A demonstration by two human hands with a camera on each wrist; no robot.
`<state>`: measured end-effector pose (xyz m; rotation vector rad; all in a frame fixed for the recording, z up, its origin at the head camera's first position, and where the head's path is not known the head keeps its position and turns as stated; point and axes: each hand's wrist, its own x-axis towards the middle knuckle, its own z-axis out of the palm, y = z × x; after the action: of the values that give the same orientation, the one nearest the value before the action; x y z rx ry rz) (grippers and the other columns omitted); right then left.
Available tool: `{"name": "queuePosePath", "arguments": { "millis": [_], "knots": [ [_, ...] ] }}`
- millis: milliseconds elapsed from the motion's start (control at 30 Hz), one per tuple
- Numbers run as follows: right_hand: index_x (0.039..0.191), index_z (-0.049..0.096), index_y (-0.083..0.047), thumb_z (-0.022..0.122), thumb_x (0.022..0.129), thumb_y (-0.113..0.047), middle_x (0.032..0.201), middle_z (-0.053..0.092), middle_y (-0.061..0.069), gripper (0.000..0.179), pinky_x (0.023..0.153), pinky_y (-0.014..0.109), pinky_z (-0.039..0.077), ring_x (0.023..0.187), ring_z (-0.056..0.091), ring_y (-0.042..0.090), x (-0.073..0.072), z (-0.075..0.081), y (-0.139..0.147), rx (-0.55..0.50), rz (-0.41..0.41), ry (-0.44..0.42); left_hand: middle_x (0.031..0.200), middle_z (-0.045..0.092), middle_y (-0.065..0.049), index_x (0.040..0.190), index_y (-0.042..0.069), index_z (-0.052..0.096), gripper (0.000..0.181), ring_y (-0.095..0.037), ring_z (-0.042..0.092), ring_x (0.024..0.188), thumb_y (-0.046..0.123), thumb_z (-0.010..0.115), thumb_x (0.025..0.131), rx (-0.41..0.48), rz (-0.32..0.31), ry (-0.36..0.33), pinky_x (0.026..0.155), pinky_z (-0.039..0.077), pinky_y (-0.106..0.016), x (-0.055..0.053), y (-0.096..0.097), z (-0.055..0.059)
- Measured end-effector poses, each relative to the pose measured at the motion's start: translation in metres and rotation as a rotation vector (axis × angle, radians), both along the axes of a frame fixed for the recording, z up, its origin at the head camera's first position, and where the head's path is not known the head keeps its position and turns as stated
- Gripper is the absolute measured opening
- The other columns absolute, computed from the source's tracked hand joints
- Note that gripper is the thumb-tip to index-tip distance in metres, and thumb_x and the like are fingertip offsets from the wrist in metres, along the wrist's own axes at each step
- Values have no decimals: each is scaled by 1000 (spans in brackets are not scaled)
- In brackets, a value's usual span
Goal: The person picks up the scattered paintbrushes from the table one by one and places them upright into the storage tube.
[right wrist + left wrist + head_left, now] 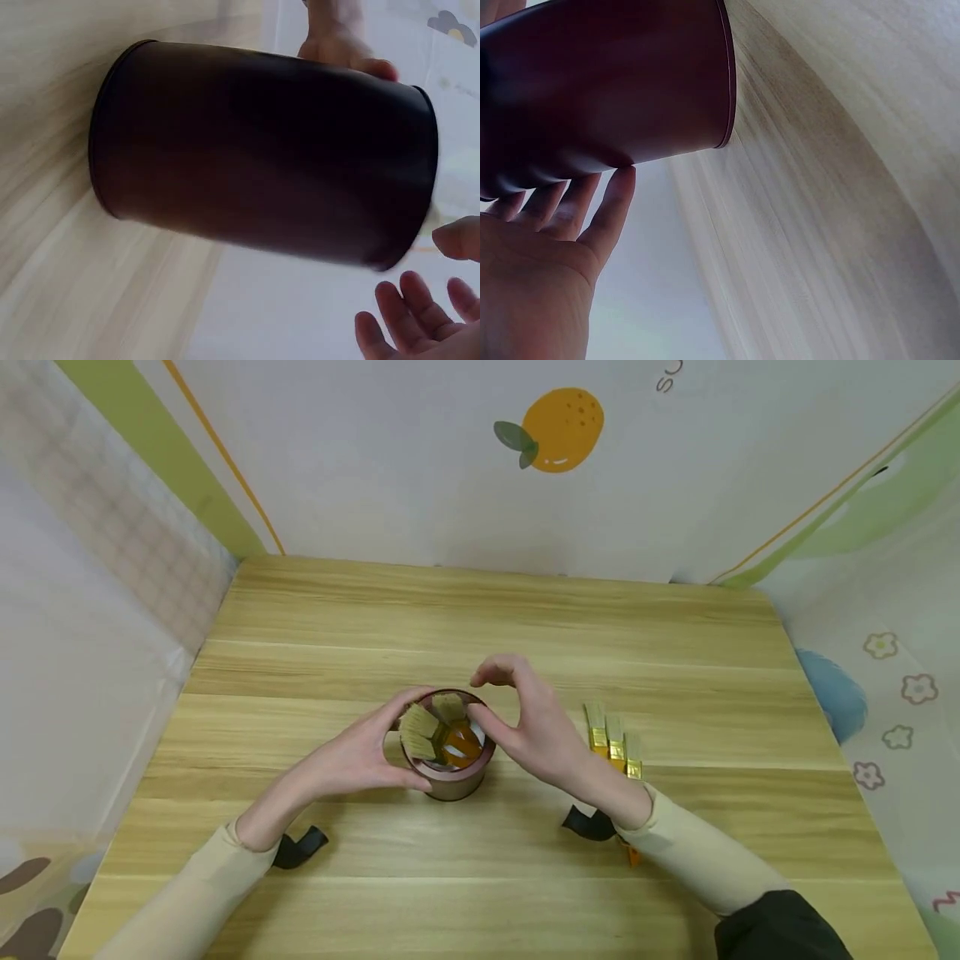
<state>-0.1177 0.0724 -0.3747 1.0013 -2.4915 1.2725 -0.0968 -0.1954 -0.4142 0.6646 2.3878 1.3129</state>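
A dark red round container stands on the table in the head view. Paintbrushes with pale bristles and orange handles are inside it. My left hand holds its left side, thumb at the front and fingers around the back. The left wrist view shows those fingertips against the wall of the container. Over the right part of the rim is my right hand, its fingers loosely bent with nothing between them. In the right wrist view its fingertips are apart from the container's top edge.
Three more paintbrushes lie side by side right of the container, their handles partly hidden under my right forearm. A wooden table extends to a white printed wall covering at the back. Black straps hang by both wrists.
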Motion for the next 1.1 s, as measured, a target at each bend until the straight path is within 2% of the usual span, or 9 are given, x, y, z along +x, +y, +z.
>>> {"name": "queuePosePath", "arguments": {
  "millis": [167, 233, 400, 533, 767, 900, 1100],
  "knots": [
    [132, 53, -3, 70, 97, -10, 126, 64, 12, 39, 99, 39, 59, 116, 65, 22, 0, -1, 29, 10, -66, -118, 161, 43, -1, 160, 34, 28, 110, -31, 43, 148, 44, 94, 71, -12, 5, -4, 118, 41, -59, -1, 1, 1],
    [137, 52, -4, 69, 98, -11, 129, 63, 12, 43, 94, 39, 61, 115, 65, 23, 0, -2, 45, 49, -105, -183, 161, 43, -3, 160, 32, 27, 112, -32, 43, 148, 45, 94, 71, -20, 5, -5, 118, 42, -59, -1, 1, 1],
    [151, 44, -10, 68, 99, -15, 136, 59, 13, 58, 87, 42, 62, 110, 66, 25, 4, -9, 85, 229, -184, -339, 160, 44, -3, 161, 27, 28, 114, -32, 44, 147, 43, 94, 70, -17, -1, -9, 117, 42, -59, -3, 1, 1],
    [154, 41, -6, 71, 97, -13, 135, 60, 21, 65, 81, 43, 63, 104, 69, 29, 9, -19, 107, 374, -232, -411, 160, 44, -4, 161, 27, 28, 114, -32, 43, 148, 45, 94, 70, -11, 0, -15, 119, 40, -61, -4, 2, 0],
    [146, 48, 6, 77, 88, -1, 128, 62, 30, 66, 69, 38, 63, 93, 70, 33, 16, -39, 123, 508, -330, -449, 164, 40, -3, 161, 34, 25, 116, -38, 38, 151, 49, 93, 69, -32, 14, -32, 117, 33, -71, -3, 4, 0],
    [145, 48, 9, 78, 85, -1, 135, 56, 34, 68, 74, 40, 64, 94, 69, 35, 21, -48, 124, 550, -367, -464, 162, 41, -3, 161, 35, 25, 116, -36, 40, 149, 48, 94, 69, -23, 7, -30, 117, 36, -69, -4, 5, 0],
    [144, 49, 10, 80, 82, 3, 134, 57, 35, 70, 78, 45, 64, 94, 68, 37, 26, -57, 121, 596, -402, -403, 159, 46, -2, 160, 36, 27, 113, -31, 46, 145, 46, 94, 70, -9, -14, -6, 117, 41, -63, -6, 8, 0]
  ]
}}
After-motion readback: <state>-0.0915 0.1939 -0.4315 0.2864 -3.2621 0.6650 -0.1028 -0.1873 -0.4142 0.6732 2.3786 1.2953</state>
